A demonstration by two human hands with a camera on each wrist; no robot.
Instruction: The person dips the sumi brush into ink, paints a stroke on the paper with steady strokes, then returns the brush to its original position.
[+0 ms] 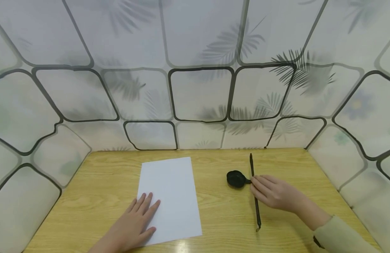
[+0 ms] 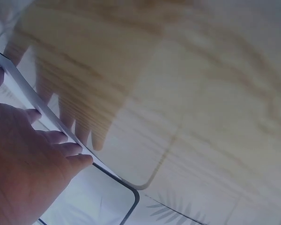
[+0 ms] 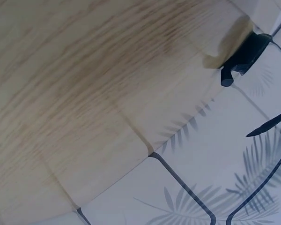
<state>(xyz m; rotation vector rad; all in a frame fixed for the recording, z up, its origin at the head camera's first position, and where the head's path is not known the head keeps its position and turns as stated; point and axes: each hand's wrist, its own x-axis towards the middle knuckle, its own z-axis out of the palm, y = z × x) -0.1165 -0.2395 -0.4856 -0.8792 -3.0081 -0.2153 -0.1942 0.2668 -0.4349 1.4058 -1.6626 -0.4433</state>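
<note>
My left hand (image 1: 136,219) lies spread on the left side of a white sheet of paper (image 1: 174,196); in the left wrist view the fingers (image 2: 56,136) rest along the paper, seen nearly edge-on. My right hand (image 1: 275,193) pinches a slim dark writing brush (image 1: 257,211) near its middle, the brush pointing away from me with a small hanging loop at its near end. Just left of the fingers sits a round black ink dish (image 1: 236,179) with a short handle. In the right wrist view the brush's pointed tip (image 3: 267,125) and the dish (image 3: 250,54) show, but the hand is out of sight.
A yellow wood-grain table (image 1: 97,196) carries everything. White panels (image 1: 198,95) with dark line patterns and leaf prints rise behind it and at both sides. Between paper and dish runs a strip of bare wood.
</note>
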